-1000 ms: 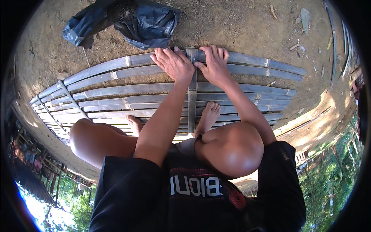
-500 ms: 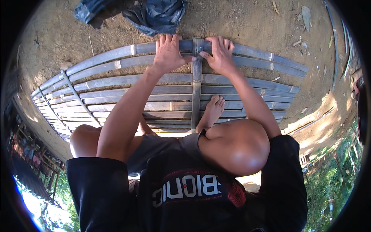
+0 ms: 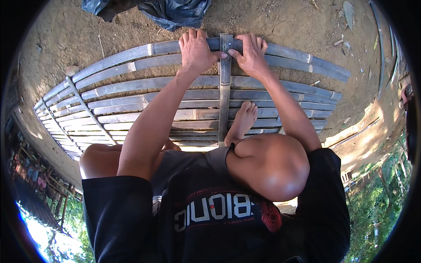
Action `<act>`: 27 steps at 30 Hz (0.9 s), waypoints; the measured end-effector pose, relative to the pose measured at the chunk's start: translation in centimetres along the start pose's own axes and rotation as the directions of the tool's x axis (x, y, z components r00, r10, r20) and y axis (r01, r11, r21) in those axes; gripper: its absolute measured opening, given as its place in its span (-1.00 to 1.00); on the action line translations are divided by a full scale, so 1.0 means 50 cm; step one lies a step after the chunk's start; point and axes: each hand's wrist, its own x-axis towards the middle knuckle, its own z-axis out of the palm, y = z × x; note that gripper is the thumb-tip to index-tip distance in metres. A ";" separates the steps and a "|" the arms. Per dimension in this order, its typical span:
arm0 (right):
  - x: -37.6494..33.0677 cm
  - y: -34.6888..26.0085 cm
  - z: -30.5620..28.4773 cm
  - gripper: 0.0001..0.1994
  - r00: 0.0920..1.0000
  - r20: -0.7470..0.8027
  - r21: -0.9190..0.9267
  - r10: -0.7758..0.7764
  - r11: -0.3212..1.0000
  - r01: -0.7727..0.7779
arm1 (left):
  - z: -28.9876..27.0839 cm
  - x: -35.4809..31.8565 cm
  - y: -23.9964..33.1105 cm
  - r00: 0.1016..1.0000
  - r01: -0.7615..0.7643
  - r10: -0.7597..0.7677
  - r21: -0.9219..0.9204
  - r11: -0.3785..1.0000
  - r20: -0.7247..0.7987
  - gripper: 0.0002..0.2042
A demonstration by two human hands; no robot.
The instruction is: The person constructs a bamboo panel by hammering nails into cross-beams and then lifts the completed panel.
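Note:
A large panel of grey bamboo slats [image 3: 197, 82] lies on the ground in front of me. A bamboo cross strip [image 3: 225, 92] runs over the slats through the middle. At the far edge, my left hand [image 3: 195, 52] is closed around the outermost slat [image 3: 164, 47], left of the cross strip. My right hand [image 3: 252, 55] grips the same slat on the other side. Both sets of fingers curl over its far side, so the fingertips are hidden. My thumbs point inward at the cross strip; the left one touches it.
My bare foot [image 3: 244, 120] rests on the panel right of the cross strip. Thinner crosspieces [image 3: 90, 109] tie the slats at the left. Dark crumpled plastic [image 3: 175, 13] lies beyond the far edge. Long thin strips [image 3: 380, 48] are on the dirt at far right.
Both hands and the far slat sit slightly higher in the picture. My left thumb has shifted right onto the cross strip. The grip on the slat is kept.

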 end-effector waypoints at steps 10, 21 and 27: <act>0.008 0.000 -0.003 -0.43 1.000 -0.012 -0.012 -0.006 1.000 0.006 | -0.010 0.007 0.015 0.998 0.059 -0.061 0.053 0.997 0.035 -0.16; -0.416 -0.238 -0.288 -0.64 0.805 0.234 0.264 0.545 0.762 -0.592 | 0.003 0.007 0.021 0.997 0.051 -0.053 0.049 0.998 0.052 -0.17; -0.287 -0.416 -0.458 -0.80 0.797 0.599 0.026 -0.075 0.997 0.075 | -0.001 0.000 -0.004 0.996 0.067 -0.071 0.080 0.995 0.046 -0.15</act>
